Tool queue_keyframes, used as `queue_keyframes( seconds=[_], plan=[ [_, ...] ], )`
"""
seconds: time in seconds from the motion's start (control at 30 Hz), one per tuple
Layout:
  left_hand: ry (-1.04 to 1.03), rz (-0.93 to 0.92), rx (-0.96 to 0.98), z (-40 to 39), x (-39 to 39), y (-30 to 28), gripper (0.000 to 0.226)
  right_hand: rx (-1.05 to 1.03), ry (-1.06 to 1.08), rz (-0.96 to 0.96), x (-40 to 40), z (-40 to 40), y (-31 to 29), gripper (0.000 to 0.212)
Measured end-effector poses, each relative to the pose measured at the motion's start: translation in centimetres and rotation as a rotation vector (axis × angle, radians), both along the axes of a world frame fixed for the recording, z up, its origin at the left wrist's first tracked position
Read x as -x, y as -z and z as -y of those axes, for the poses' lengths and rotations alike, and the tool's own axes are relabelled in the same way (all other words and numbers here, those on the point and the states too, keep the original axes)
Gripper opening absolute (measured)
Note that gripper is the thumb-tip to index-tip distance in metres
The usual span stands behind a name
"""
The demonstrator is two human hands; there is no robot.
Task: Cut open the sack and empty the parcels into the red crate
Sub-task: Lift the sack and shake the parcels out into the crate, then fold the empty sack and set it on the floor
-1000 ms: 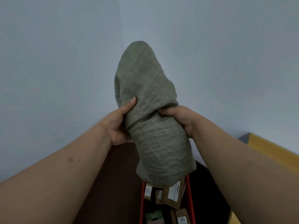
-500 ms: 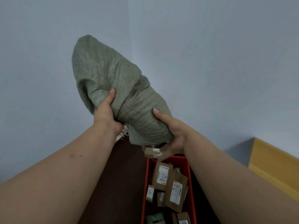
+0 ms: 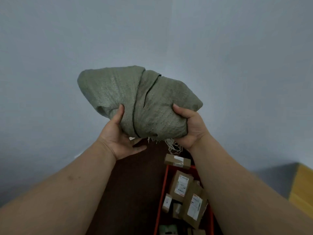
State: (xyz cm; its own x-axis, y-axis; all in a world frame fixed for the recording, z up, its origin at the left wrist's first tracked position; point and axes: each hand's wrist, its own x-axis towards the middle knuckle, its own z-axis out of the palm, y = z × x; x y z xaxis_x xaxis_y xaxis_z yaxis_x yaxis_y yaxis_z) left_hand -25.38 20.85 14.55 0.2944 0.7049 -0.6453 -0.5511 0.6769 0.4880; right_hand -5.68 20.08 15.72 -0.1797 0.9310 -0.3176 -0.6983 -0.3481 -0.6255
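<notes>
Sack (image 3: 135, 99): grey-green woven fabric, bunched and folded over on itself, held raised in front of a pale blue-grey wall (image 3: 237, 65). A deep crease runs down its middle. Frayed pale threads (image 3: 172, 146) hang from its lower edge, which is turned downward above the crate.

Left hand (image 3: 118, 139): placed at the sack's lower left. The thumb is pressed up against the fabric and the palm is cupped beneath it; the fingers reach under the sack, partly hidden. The fabric is gripped.

Right hand (image 3: 191, 128): placed at the sack's lower right. The thumb is laid over the front of the fabric and the fingers are wrapped behind it, out of sight. The fabric is gripped firmly.

Small parcel (image 3: 177, 161): brown cardboard with a white label, seen just below the frayed threads and at the far edge of the crate; whether it is in the air or resting on the rim cannot be told.

Red crate (image 3: 160, 197): set low at the bottom of the view, between the forearms. Several brown parcels (image 3: 188, 199) with white labels are lying inside it, overlapping one another.

Dark brown surface (image 3: 132, 192): seen under and to the left of the crate.

Yellow-edged object (image 3: 301, 187): seen at the far right, well apart from the crate; its nature cannot be told.
</notes>
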Motion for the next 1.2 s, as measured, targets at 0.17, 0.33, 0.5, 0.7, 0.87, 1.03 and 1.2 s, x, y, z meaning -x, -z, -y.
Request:
queue_keyframes(
  seconds=[0.17,0.33,0.5,0.7,0.87,1.03,1.2],
  plan=[
    [-0.23,0.145,-0.15,-1.1,7.9,2.2,0.072,0.061,-0.102,0.237,3.4,-3.1,1.4,0.025],
    [-0.244,0.061,-0.162,-4.0,16.0,5.0,0.08,0.172,-0.234,0.385,7.8,-6.6,4.9,0.026],
    [-0.079,-0.058,-0.158,-7.8,23.1,8.3,0.075,0.299,-0.333,0.544,11.6,-11.6,9.1,0.042],
    [0.061,-0.246,-0.036,-11.8,28.4,14.6,0.07,0.414,-0.441,0.743,16.2,-16.1,16.4,0.027],
    [0.085,-0.482,0.055,-12.9,26.8,23.3,0.028,0.399,-0.398,0.909,18.7,-18.3,23.7,0.031],
    [0.055,-0.69,0.048,-14.1,25.5,34.5,0.028,0.302,-0.378,1.091,19.2,-21.1,34.2,0.019],
    [0.017,-0.804,0.127,-14.8,24.6,47.0,0.022,0.108,-0.435,1.278,20.1,-23.9,47.7,0.035]
  ],
)
